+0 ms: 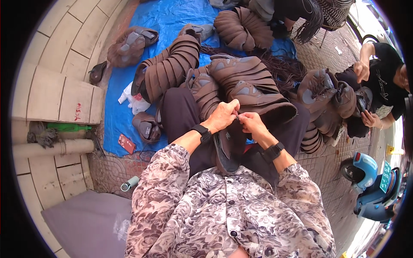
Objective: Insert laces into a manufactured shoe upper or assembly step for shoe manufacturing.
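Note:
My left hand (223, 116) and my right hand (253, 124) meet above my lap, fingertips pinched close together. Between them is a small dark bit, too tiny to make out. Just below, a dark brown shoe upper (226, 150) rests between my thighs, its opening toward me. Beyond my hands lie stacks of nested brown shoe uppers with grey patches: a large stack (258, 92) right in front and a smaller stack (202, 88) to its left. Both wrists wear black bands.
A blue tarp (118, 107) lies under more stacks (172, 64) and a heap of brown laces (279, 69). To the left are a red phone (127, 143), a white plastic bag (134, 99) and a pale cylinder (129, 183). At right, a co-worker handles a shoe upper (364, 101); a blue scooter (374, 185) stands nearer.

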Available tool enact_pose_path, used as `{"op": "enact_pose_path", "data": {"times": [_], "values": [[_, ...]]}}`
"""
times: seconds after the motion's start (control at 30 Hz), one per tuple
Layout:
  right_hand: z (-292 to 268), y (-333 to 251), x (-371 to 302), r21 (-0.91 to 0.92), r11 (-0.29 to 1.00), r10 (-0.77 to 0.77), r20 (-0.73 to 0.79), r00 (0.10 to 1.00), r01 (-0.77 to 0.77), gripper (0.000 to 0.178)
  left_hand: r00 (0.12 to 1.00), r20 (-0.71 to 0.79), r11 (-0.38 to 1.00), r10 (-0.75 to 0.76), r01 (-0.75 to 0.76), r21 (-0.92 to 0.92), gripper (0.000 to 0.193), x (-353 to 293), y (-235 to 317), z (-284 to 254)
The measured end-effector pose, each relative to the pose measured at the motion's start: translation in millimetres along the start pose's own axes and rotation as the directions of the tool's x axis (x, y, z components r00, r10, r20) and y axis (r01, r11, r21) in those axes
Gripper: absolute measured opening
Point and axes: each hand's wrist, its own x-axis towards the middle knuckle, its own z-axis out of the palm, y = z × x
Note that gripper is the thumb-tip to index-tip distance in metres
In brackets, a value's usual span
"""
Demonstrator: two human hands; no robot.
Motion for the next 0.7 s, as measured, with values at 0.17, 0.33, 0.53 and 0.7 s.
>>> {"op": "enact_pose_path", "data": {"times": [0.17,0.33,0.53,0.7], "values": [[2.5,12.7,-5.9,0.191,0.981,-0.041,0.023,0.999,0.036,0.01,0.995,0.019,0.985,-0.095,0.097,-0.145,0.02,-0.7,-6.6,1.8],[4.4,18.2,-1.8,0.152,0.968,-0.196,-0.024,0.98,0.198,0.015,0.953,0.046,0.884,-0.3,0.296,-0.361,0.02,1.1,-6.9,1.0],[4.8,21.1,2.5,-0.053,0.958,-0.287,-0.245,0.926,0.282,0.019,0.958,0.024,0.898,-0.286,0.277,-0.342,0.02,0.7,-5.4,4.4],[1.1,27.9,2.1,0.24,0.932,-0.245,-0.141,0.959,0.273,0.019,0.953,0.013,0.905,-0.301,0.29,-0.31,0.02,0.1,-2.6,3.9]]}}
